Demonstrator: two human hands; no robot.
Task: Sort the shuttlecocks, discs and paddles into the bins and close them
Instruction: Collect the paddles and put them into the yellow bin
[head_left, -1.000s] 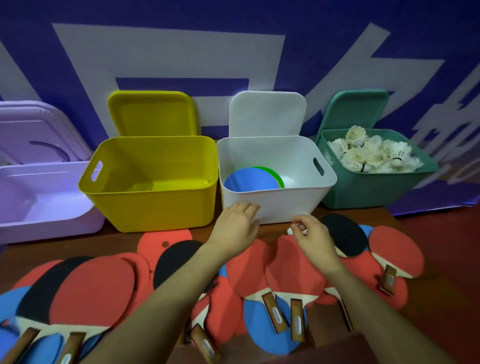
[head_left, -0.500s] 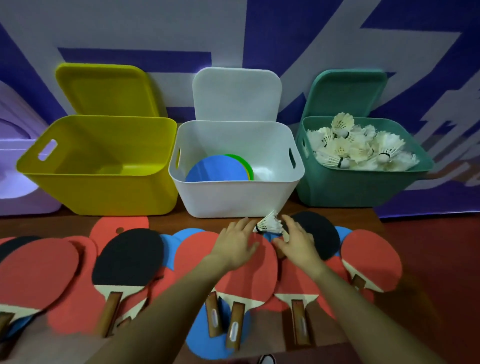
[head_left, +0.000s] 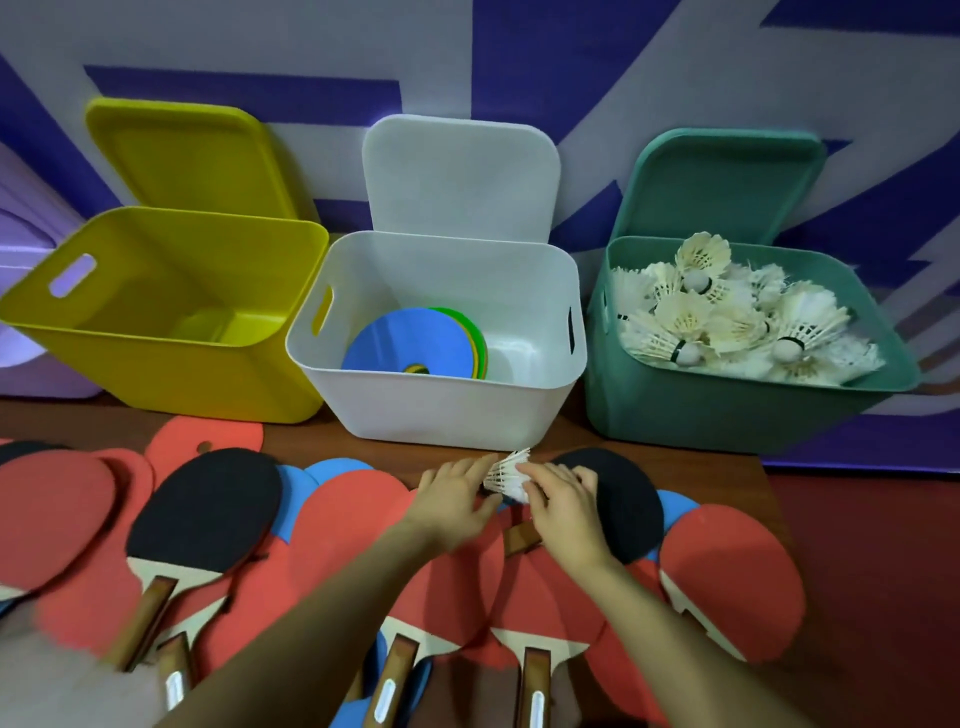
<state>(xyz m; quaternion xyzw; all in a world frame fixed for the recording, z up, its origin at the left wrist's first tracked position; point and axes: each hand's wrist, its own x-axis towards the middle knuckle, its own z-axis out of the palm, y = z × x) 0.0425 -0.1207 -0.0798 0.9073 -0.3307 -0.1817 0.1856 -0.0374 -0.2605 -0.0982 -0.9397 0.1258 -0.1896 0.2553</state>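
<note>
A white shuttlecock (head_left: 505, 474) lies on the paddles in front of the white bin (head_left: 441, 413). My right hand (head_left: 563, 514) pinches its cork end with the fingertips. My left hand (head_left: 454, 499) rests flat on a red paddle (head_left: 363, 519), its fingertips touching the feathers. The white bin holds stacked discs (head_left: 410, 343), blue on top. The green bin (head_left: 727, 415) at the right is heaped with shuttlecocks (head_left: 727, 317). The yellow bin (head_left: 182, 374) at the left holds nothing. Several red and black paddles (head_left: 208, 509) overlap across the table.
Each bin's lid leans upright behind it: yellow lid (head_left: 187, 156), white lid (head_left: 462, 176), green lid (head_left: 727, 182). A purple bin (head_left: 31, 364) shows at the far left edge. The wooden table ends at the right near a red floor (head_left: 883, 571).
My view has shifted right and closer to the bins. My right hand drew the shuttlecock up from between the paddles, and my left hand came beside it.
</note>
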